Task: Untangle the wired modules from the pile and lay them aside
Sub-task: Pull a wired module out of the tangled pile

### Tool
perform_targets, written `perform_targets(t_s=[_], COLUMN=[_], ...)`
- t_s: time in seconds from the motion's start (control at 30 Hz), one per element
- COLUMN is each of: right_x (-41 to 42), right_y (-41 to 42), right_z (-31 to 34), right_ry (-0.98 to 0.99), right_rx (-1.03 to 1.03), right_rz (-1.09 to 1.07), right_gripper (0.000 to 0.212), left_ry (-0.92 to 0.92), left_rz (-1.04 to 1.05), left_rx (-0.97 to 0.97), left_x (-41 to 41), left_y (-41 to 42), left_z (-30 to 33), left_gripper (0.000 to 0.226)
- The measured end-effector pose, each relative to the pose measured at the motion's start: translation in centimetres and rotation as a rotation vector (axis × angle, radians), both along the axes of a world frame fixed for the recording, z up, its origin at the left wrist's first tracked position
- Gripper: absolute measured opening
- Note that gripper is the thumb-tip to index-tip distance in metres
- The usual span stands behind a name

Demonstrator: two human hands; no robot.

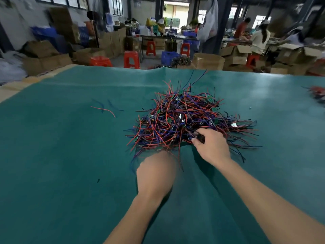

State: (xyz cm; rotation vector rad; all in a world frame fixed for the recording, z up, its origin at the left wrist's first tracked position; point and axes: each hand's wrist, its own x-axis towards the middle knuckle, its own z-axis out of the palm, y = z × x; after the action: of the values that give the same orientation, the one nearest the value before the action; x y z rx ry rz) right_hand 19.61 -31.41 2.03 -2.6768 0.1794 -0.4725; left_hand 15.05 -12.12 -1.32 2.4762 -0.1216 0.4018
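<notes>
Tangled pile of red, blue and black wired modules [186,118] sits mid-counter on teal cloth-covered counter [70,155]. Your right hand [212,147] pinches small dark module [200,137] at pile's near edge. Your left hand [155,173] blurred at near edge; grasp indeterminable.

A green cloth [70,155] covers the table. Beyond its far edge stand 4 orange plastic stools [131,59], a blue crate [169,58] and open cardboard boxes [234,55]. People [259,38] work at benches at the far right
</notes>
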Motion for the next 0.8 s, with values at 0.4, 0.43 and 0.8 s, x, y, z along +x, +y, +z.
perform_targets(t_s=[0.4,0.43,0.8], right_x=[-8.1,-8.3,-10.0], right_y=[-4.9,-4.9,-9.3], right_z=[1.1,0.7,1.1], right_ry=[-0.385,-0.313,-0.248], right_rx=[1.710,1.829,2.455], right_rz=[0.070,0.048,0.713], right_gripper=[0.011,0.013,0.011], left_ry=[0.095,0.108,0.151], left_rz=[-0.107,-0.107,-0.010], left_rx=[0.282,0.330,0.529], left_x=[0.9,1.1,4.3], left_y=[-0.8,-1.1,-4.3], left_z=[-1.3,-1.3,-1.1], left_gripper=[0.082,0.086,0.093])
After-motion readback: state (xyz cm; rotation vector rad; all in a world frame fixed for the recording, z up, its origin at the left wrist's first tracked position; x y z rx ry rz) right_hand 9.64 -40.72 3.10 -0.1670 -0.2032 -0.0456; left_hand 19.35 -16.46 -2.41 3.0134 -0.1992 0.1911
